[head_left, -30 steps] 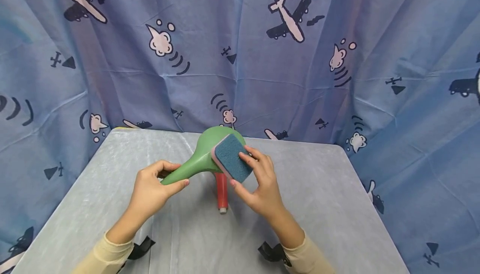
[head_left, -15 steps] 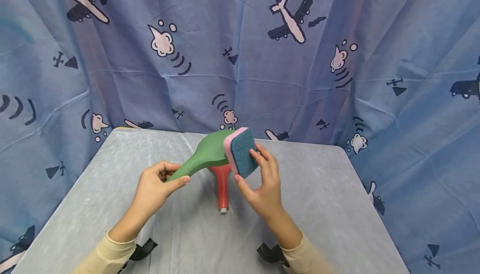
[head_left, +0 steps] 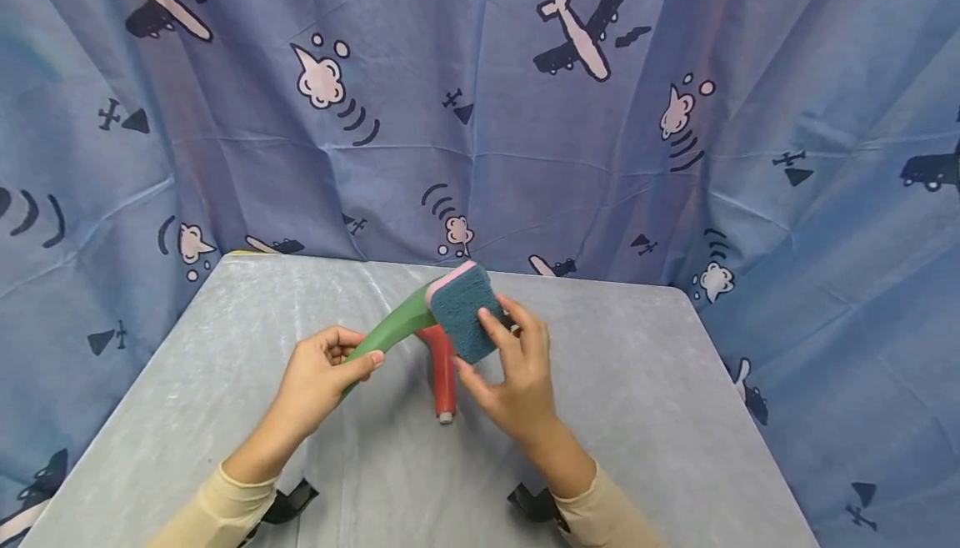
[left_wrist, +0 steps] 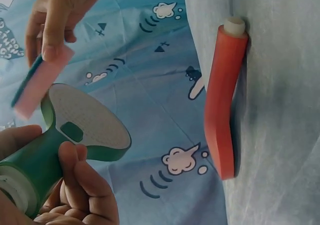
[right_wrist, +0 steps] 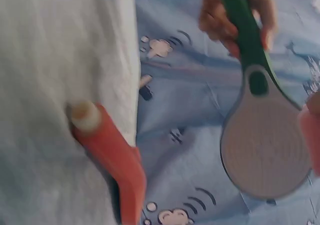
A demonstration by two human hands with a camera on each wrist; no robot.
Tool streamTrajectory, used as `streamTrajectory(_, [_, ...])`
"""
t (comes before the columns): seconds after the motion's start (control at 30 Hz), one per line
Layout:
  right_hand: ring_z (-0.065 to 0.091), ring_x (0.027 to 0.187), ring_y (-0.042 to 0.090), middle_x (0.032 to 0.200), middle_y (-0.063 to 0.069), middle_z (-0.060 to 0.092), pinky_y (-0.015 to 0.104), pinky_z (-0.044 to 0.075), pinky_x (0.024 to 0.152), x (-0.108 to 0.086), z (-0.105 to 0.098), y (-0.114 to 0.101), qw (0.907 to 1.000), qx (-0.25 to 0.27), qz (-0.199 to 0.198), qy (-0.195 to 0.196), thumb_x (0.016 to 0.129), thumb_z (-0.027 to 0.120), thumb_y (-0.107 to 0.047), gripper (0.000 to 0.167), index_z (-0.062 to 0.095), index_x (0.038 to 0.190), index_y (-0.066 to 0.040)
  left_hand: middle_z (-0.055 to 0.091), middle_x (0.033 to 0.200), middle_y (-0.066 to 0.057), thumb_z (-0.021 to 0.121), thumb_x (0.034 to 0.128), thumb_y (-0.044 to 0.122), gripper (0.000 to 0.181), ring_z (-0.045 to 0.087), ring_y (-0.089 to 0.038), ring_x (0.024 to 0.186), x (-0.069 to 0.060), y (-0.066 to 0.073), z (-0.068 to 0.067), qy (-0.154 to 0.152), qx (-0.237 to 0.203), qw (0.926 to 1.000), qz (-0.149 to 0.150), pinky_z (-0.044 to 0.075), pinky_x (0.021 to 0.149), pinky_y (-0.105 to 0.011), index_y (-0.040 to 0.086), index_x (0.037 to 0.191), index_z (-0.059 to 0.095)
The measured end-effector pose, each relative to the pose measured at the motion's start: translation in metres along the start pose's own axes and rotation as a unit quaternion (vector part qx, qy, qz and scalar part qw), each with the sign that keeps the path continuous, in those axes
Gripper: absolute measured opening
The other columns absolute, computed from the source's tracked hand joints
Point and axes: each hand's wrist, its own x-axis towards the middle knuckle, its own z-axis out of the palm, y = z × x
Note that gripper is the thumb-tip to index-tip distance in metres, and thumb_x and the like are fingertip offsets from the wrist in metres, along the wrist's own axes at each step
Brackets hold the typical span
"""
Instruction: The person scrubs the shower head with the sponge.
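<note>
My left hand (head_left: 315,377) grips the handle of a green shower head (head_left: 397,323), which slants up to the right. Its pale grey nozzle face (right_wrist: 265,145) shows in the right wrist view, turned away from the head camera. Between the thumb and fingers of my right hand (head_left: 517,373) is a sponge (head_left: 467,314) with a blue scouring side and a pink side. In the head view the sponge covers most of the round head, pink side towards it. The left wrist view shows the sponge by the head's edge; whether they touch I cannot tell.
A red shower head (head_left: 444,377) lies on the grey-covered table (head_left: 615,398) behind the hands, its pale threaded end towards me. A blue curtain (head_left: 480,114) with aeroplane prints hangs around the table's back and sides. Black straps (head_left: 288,502) hang at both wrists.
The green shower head has tilted, so its round back has turned from view. The sponge moved right off the head's back, then back left and slightly down. The red shower head stays put.
</note>
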Motion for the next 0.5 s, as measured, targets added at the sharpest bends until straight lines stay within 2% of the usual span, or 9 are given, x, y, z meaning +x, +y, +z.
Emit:
streamTrajectory(0.07, [0.056, 0.106, 0.040, 0.136, 0.029, 0.057, 0.045, 0.045, 0.080, -0.0015, 0.0037, -0.0039, 0.9980, -0.014, -0.058, -0.021, 0.083, 0.082, -0.027, 0.057, 0.065, 0.130, 0.001, 0.070, 0.080, -0.008, 0.085, 0.0859, 0.024, 0.037, 0.067, -0.015, 0.070, 0.0001, 0.0002, 0.0007, -0.004, 0.004, 1.0000, -0.003, 0.051, 0.061, -0.024, -0.002, 0.107, 0.069])
streamTrajectory(0.13, [0.057, 0.107, 0.040, 0.135, 0.028, 0.058, 0.048, 0.046, 0.081, -0.0016, 0.0049, -0.0055, 0.9955, -0.018, -0.087, -0.033, 0.083, 0.081, -0.027, 0.055, 0.066, 0.129, -0.001, 0.070, 0.080, -0.008, 0.085, 0.0859, 0.024, 0.037, 0.068, -0.016, 0.070, 0.0006, 0.0001, 0.0017, -0.008, 0.003, 0.9999, -0.009, 0.051, 0.061, -0.024, -0.002, 0.106, 0.068])
streamTrajectory(0.2, [0.057, 0.107, 0.040, 0.136, 0.027, 0.058, 0.047, 0.046, 0.081, 0.0001, 0.0029, -0.0036, 0.9967, -0.019, -0.074, -0.027, 0.083, 0.081, -0.026, 0.055, 0.066, 0.130, -0.001, 0.070, 0.080, -0.008, 0.085, 0.0859, 0.024, 0.037, 0.068, -0.016, 0.070, 0.0014, 0.0001, 0.0022, -0.010, 0.000, 0.9999, -0.011, 0.051, 0.061, -0.024, -0.002, 0.106, 0.068])
streamTrajectory(0.33, [0.055, 0.106, 0.041, 0.137, 0.028, 0.057, 0.041, 0.041, 0.079, 0.0044, -0.0031, 0.0024, 0.9999, -0.009, -0.005, 0.008, 0.086, 0.079, -0.026, 0.054, 0.066, 0.130, 0.001, 0.070, 0.080, -0.008, 0.085, 0.0856, 0.024, 0.038, 0.068, -0.015, 0.069, 0.0025, 0.0000, 0.0010, -0.009, -0.004, 0.9998, -0.015, 0.053, 0.063, -0.024, -0.003, 0.107, 0.068])
streamTrajectory(0.37, [0.055, 0.105, 0.041, 0.137, 0.029, 0.057, 0.040, 0.040, 0.078, 0.0046, -0.0031, 0.0025, 0.9999, -0.009, -0.004, 0.012, 0.086, 0.079, -0.027, 0.054, 0.066, 0.130, 0.001, 0.070, 0.080, -0.008, 0.085, 0.0855, 0.024, 0.038, 0.068, -0.015, 0.069, 0.0025, 0.0002, 0.0006, -0.009, -0.004, 0.9998, -0.015, 0.053, 0.063, -0.025, -0.003, 0.107, 0.068])
streamTrajectory(0.43, [0.056, 0.105, 0.041, 0.135, 0.029, 0.058, 0.042, 0.042, 0.079, 0.0037, -0.0007, -0.0003, 0.9994, -0.011, -0.032, 0.004, 0.086, 0.080, -0.027, 0.054, 0.066, 0.129, 0.001, 0.070, 0.080, -0.008, 0.085, 0.0856, 0.024, 0.038, 0.068, -0.016, 0.070, 0.0020, 0.0003, -0.0002, -0.012, -0.001, 0.9997, -0.018, 0.052, 0.063, -0.025, -0.002, 0.107, 0.067])
streamTrajectory(0.5, [0.057, 0.105, 0.039, 0.134, 0.028, 0.059, 0.043, 0.044, 0.079, 0.0013, 0.0040, -0.0047, 0.9962, -0.024, -0.082, -0.015, 0.085, 0.079, -0.027, 0.053, 0.067, 0.129, 0.000, 0.070, 0.080, -0.008, 0.085, 0.0858, 0.024, 0.038, 0.069, -0.019, 0.071, 0.0013, 0.0002, -0.0003, -0.018, -0.002, 0.9996, -0.023, 0.053, 0.063, -0.026, -0.003, 0.107, 0.067])
